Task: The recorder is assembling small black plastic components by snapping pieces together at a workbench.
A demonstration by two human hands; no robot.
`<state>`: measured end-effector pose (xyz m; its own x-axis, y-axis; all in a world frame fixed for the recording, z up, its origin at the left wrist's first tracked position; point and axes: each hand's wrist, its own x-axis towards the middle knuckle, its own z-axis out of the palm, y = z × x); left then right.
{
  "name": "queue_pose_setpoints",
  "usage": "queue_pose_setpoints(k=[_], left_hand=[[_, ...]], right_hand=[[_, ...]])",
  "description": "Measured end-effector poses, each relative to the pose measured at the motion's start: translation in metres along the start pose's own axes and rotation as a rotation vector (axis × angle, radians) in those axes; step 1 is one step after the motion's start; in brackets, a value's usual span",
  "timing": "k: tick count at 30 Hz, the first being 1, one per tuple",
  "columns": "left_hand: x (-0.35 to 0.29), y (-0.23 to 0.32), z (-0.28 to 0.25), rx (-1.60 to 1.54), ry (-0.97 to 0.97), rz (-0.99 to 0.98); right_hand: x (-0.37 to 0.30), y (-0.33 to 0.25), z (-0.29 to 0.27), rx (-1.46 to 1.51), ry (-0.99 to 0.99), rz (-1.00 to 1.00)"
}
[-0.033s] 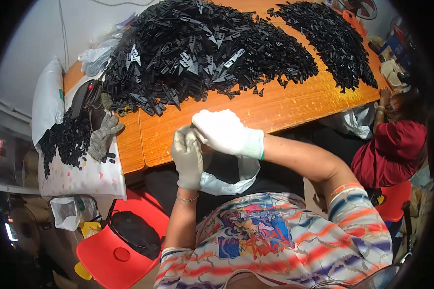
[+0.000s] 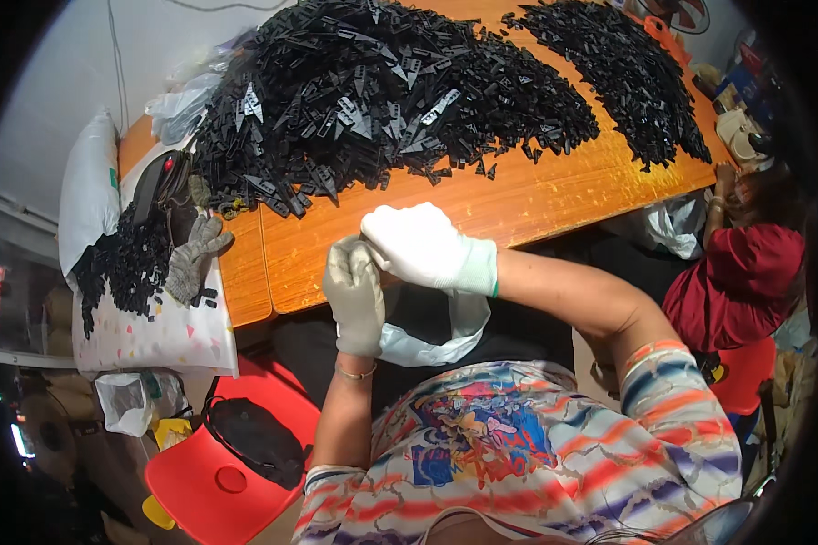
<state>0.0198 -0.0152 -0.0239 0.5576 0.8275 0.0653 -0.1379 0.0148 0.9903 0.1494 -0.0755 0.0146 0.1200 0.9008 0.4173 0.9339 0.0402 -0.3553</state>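
My left hand (image 2: 354,295), in a grey-white work glove, is closed in front of the table edge with its fingers curled. My right hand (image 2: 413,241), in a bright white glove with a green cuff edge, is closed too and presses against the left fingertips. Whatever is pinched between them is covered by the gloves and too small to make out. Beyond my hands a large heap of small black plastic parts (image 2: 336,109) lies on the orange wooden table (image 2: 482,207). A white plastic bag (image 2: 468,318) hangs below them, over my lap.
Another heap of black parts (image 2: 623,86) lies at the right. To the left are a grey glove (image 2: 195,259), a smaller pile of black parts (image 2: 123,268) and a white sack (image 2: 91,195). A red chair (image 2: 204,481) stands at lower left; a person in a maroon shirt (image 2: 736,286) sits at right.
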Motion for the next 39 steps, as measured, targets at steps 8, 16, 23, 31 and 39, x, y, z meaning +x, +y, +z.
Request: queue_pose_setpoints(k=[8,16,23,31,39], left_hand=[[0.015,0.017,0.033,0.337,0.121,0.082],[0.022,0.010,0.023,-0.043,-0.135,-0.165],[-0.001,0.004,-0.004,-0.092,-0.162,-0.217],[-0.016,0.001,0.003,-0.447,-0.291,-0.348],[-0.049,-0.008,-0.002,0.095,-0.350,-0.240]], right_hand=[[0.005,0.017,-0.011,-0.068,-0.025,-0.009],[0.002,0.027,-0.017,-0.051,-0.087,0.207],[-0.009,0.022,-0.044,0.805,-0.343,0.579],[-0.023,0.002,-0.034,1.181,-0.238,0.669],[-0.045,0.036,-0.010,0.762,-0.326,0.408]])
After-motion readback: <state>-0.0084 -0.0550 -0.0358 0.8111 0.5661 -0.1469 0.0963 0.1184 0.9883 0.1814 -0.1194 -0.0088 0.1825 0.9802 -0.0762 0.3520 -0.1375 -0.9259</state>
